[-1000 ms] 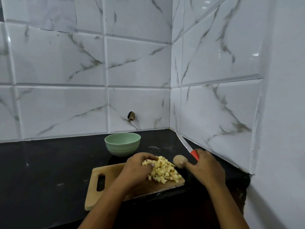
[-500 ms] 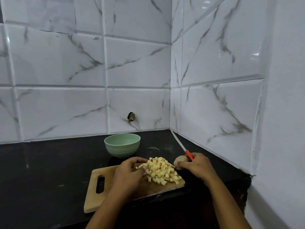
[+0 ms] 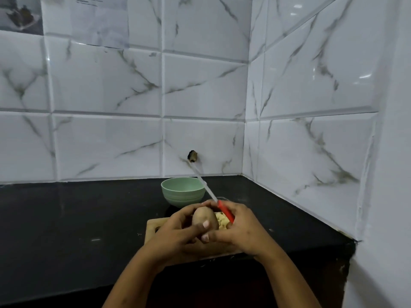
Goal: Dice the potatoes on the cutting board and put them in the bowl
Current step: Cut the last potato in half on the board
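Potato (image 3: 204, 218), whole, cupped in left hand (image 3: 175, 234) above cutting board (image 3: 152, 227); right hand (image 3: 242, 227) grips red-handled knife (image 3: 225, 211) beside it; green bowl (image 3: 182, 194) just beyond hands.

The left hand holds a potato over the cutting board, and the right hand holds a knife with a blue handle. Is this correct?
No. The head view shows a red handle, not blue. The left hand holds a potato over the cutting board, and the right hand holds a knife with a red handle.
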